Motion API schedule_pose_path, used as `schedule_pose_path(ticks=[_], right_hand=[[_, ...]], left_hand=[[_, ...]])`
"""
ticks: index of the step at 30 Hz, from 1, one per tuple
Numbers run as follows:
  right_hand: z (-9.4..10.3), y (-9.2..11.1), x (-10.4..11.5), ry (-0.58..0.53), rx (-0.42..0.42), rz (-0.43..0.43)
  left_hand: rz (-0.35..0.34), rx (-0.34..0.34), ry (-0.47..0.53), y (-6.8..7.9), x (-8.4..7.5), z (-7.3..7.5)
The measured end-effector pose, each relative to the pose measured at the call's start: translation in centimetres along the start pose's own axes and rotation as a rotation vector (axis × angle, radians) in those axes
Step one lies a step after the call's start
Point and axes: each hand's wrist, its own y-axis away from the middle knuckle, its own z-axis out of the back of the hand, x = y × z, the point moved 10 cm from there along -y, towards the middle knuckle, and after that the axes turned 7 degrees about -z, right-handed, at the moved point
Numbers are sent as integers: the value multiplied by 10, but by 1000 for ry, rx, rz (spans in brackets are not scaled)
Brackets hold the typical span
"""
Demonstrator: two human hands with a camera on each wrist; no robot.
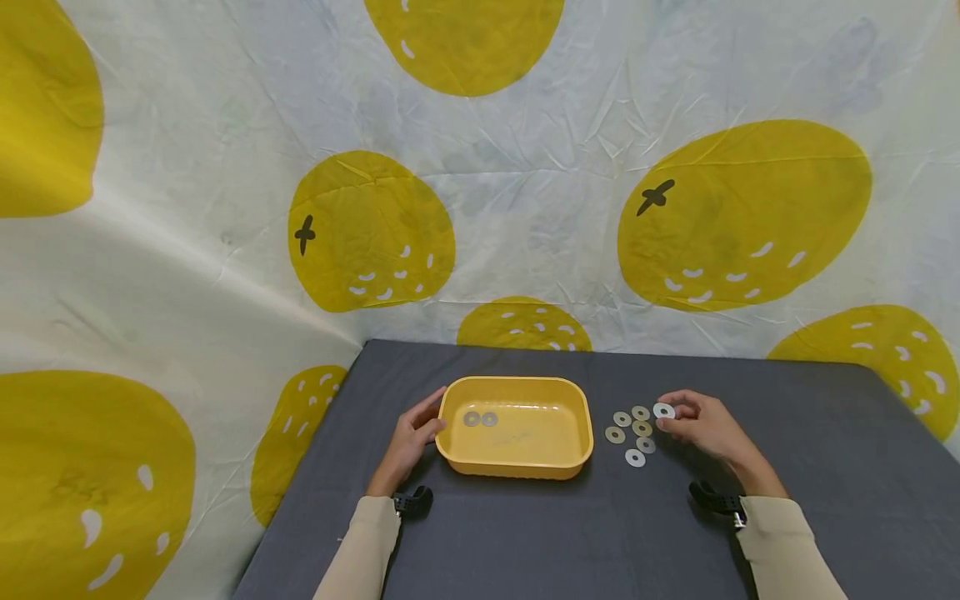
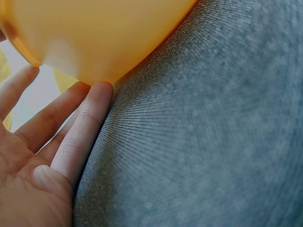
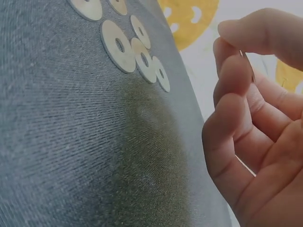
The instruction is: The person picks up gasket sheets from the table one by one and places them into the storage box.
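Note:
My right hand (image 1: 708, 427) pinches a flat metal washer (image 1: 663, 410) between thumb and fingertips, held up above the cloth; the right wrist view shows it edge-on. Just left of that hand, several similar washers (image 1: 641, 428) lie flat in a loose group. The yellow tray (image 1: 513, 469) stands left of them, with two washers (image 1: 481, 419) inside, side by side near its left end. At that end my left hand (image 1: 408, 440) touches the tray's outer wall. Its fingers (image 2: 78, 135) reach fairly straight to the wall in the left wrist view.
A dark grey cloth (image 1: 555, 542) covers the table. Behind and to the left hangs a pale curtain (image 1: 540, 233) printed with yellow fruit, close to the table's edges. Each wrist wears a black band (image 1: 716, 500) below a beige sleeve (image 1: 783, 542).

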Motion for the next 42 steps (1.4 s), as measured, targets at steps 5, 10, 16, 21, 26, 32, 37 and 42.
schedule_pose_path(ticks=[5, 10, 16, 21, 26, 32, 37, 42], right_hand=[[-1, -3, 3, 94, -40, 45], [-4, -3, 8, 143, -64, 93], [-1, 1, 21, 177, -131, 128], [4, 4, 31, 190, -179, 135], [6, 6, 39, 214, -207, 141], [6, 8, 44, 240, -235, 151], [5, 7, 42, 230, -230, 126], [4, 5, 40, 211, -223, 98]], left_hand=[[-8, -2, -8, 0, -1, 0], [4, -1, 4, 1, 1, 0], [-10, 12, 12, 1, 0, -2], [-11, 3, 17, 0, -1, -1], [-15, -9, 8, 0, -2, 0], [-20, -3, 7, 0, -4, -1], [-21, -5, 16, 1, -5, -2], [-20, 0, 19, 1, -7, -2]])
